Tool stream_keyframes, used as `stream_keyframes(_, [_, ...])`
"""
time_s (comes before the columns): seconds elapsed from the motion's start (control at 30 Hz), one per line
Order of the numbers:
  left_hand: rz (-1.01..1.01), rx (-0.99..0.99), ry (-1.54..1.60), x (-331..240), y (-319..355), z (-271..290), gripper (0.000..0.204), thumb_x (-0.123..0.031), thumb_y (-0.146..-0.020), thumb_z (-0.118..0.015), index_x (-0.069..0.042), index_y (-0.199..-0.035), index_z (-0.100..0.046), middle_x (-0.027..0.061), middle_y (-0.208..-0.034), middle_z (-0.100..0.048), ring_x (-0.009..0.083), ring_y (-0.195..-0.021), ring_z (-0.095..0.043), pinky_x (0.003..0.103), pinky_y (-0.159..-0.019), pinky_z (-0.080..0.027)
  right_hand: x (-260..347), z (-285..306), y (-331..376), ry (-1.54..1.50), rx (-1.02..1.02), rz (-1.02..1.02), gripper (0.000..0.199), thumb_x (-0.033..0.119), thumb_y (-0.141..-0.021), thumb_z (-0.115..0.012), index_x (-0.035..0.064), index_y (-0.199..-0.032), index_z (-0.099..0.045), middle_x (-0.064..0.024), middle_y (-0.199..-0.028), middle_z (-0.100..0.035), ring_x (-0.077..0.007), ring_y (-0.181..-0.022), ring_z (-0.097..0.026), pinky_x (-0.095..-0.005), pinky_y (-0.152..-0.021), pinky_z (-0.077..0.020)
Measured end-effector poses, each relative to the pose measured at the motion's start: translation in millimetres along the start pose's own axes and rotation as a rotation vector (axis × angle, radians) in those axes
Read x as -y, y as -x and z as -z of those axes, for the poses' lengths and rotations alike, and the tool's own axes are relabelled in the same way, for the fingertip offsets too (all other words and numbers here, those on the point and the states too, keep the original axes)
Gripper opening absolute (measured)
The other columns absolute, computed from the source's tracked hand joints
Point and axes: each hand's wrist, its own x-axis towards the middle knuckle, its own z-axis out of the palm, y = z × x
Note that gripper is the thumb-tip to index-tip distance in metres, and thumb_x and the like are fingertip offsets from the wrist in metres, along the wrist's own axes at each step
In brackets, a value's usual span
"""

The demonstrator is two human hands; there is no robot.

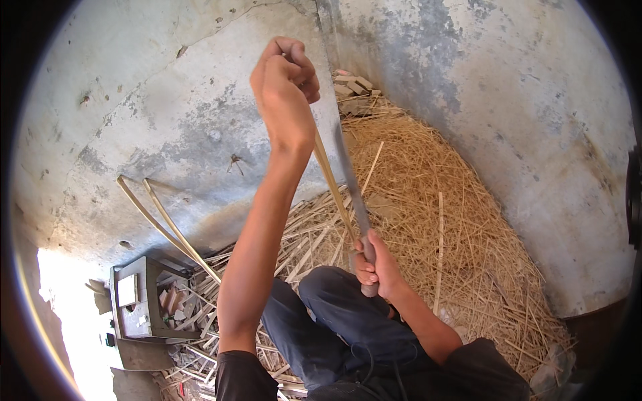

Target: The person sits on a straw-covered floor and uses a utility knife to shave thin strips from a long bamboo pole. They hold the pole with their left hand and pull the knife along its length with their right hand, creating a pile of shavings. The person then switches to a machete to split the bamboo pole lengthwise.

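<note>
My left hand (284, 93) is raised high in front of the wall, its fingers curled closed. A thin bamboo strip (329, 175) slants from it down to my right hand; its top end is hidden behind the left hand and wrist. My right hand (380, 264) wraps round the handle of a long-bladed knife (358, 200), held low by my knees. The blade points up and away, close beside the strip. The strip's lower end meets the fingers of my right hand, and I cannot tell whether they grip it.
Two long bent bamboo strips (155, 217) rise at the left, passing behind my left arm. A wooden box-like stool (144, 304) lies there among scraps. A heap of shavings (428, 194) fills the corner between the stained walls (521, 113), with bricks (354, 87) behind it.
</note>
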Motion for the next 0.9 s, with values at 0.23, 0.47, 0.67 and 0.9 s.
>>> stream_keyframes(0.23, [-0.102, 0.061, 0.043, -43.9, -7.9, 3.6, 0.016, -0.010, -0.086, -0.036, -0.009, -0.091, -0.051, -0.0005, -0.070, -0.040, 0.0111, -0.061, -0.035, 0.028, -0.056, -0.029, 9.2, 67.3, 16.0, -0.017, -0.315, 0.186, 0.050, 0.064, -0.108, -0.046, 0.0156, -0.098, -0.050, 0.0068, -0.056, -0.035, -0.0055, -0.038, -0.032, -0.0236, -0.037, -0.0296])
stream_keyframes(0.47, [-0.034, 0.106, 0.054, 19.2, -0.8, 9.0, 0.021, -0.019, -0.089, -0.034, -0.006, -0.087, -0.050, -0.0004, -0.064, -0.038, 0.0095, -0.056, -0.030, 0.029, -0.053, -0.026, 10.6, 82.1, 25.0, 0.035, -0.414, 0.220, 0.049, 0.062, -0.109, -0.045, 0.0144, -0.099, -0.050, 0.0059, -0.056, -0.035, -0.0067, -0.038, -0.032, -0.0248, -0.038, -0.0305])
stream_keyframes(0.67, [-0.018, 0.013, -0.027, 19.1, 1.0, -12.3, 0.019, -0.018, -0.089, -0.035, -0.006, -0.088, -0.051, -0.0007, -0.068, -0.039, 0.0104, -0.059, -0.030, 0.029, -0.055, -0.027, -8.5, 43.9, 16.5, 0.023, -0.362, 0.151, 0.051, 0.062, -0.108, -0.048, 0.0115, -0.101, -0.050, 0.0029, -0.057, -0.036, -0.0082, -0.039, -0.033, -0.0247, -0.038, -0.0299])
stream_keyframes(0.9, [-0.091, -0.156, -0.098, 26.9, 3.5, -19.6, 0.020, -0.014, -0.091, -0.041, -0.003, -0.097, -0.057, -0.0012, -0.073, -0.041, 0.0095, -0.064, -0.034, 0.029, -0.059, -0.032, 6.3, -27.7, 11.4, 0.106, -0.022, 0.305, 0.052, 0.061, -0.110, -0.043, 0.0092, -0.103, -0.048, 0.0018, -0.056, -0.038, -0.0077, -0.039, -0.033, -0.0249, -0.039, -0.0296])
